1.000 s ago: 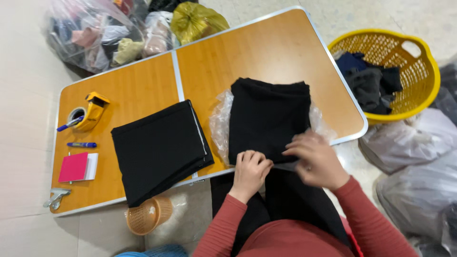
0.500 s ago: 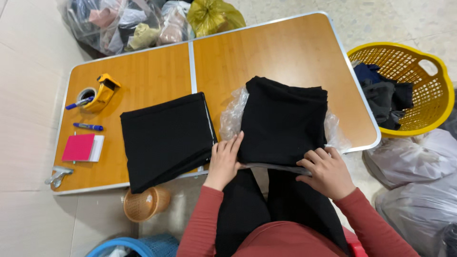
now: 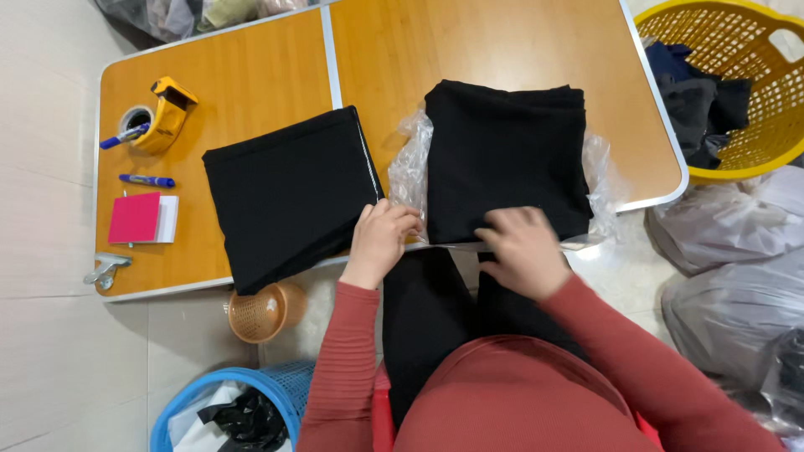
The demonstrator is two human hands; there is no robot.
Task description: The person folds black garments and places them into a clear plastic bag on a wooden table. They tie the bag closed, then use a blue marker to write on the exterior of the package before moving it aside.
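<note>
While the folded black garment lies straight ahead, long axis running away, left hand pinches the clear plastic bag edge; right hand rests flat, closer (fingers spread).

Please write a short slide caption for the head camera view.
Both hands, left hand and right hand, rest at the near edge of a folded black garment on a clear plastic bag.

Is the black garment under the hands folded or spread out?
Folded: the black garment lies as a compact rectangle on the clear plastic bag, layered edges showing along its far side.
</note>
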